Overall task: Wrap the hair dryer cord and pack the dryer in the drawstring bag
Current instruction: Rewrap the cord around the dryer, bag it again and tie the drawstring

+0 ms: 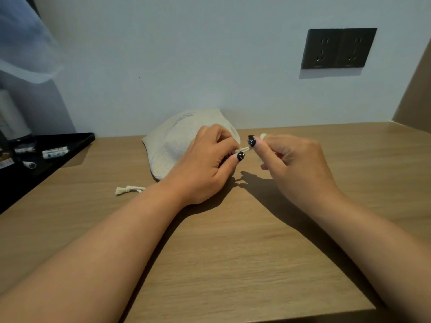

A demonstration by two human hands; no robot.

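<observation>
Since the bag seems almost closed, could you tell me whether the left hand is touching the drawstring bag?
Touching. The head view shows the left hand resting on the drawstring bag, fingers pressed against its gathered mouth with no gap.

1. A light brown wood-grain tabletop (233, 252) filled the lower part of the view.
2. Behind the tabletop rose a plain pale bluish-white wall (186, 54).
3. Above the tabletop's far right stretch, a dark grey double socket plate (338, 48) sat on that wall.
4. At the tabletop's left edge lay a black rectangular tray (70, 145) holding small white tubes (54, 152).
5. A tan side panel (412, 94) stood at the tabletop's right end.
</observation>
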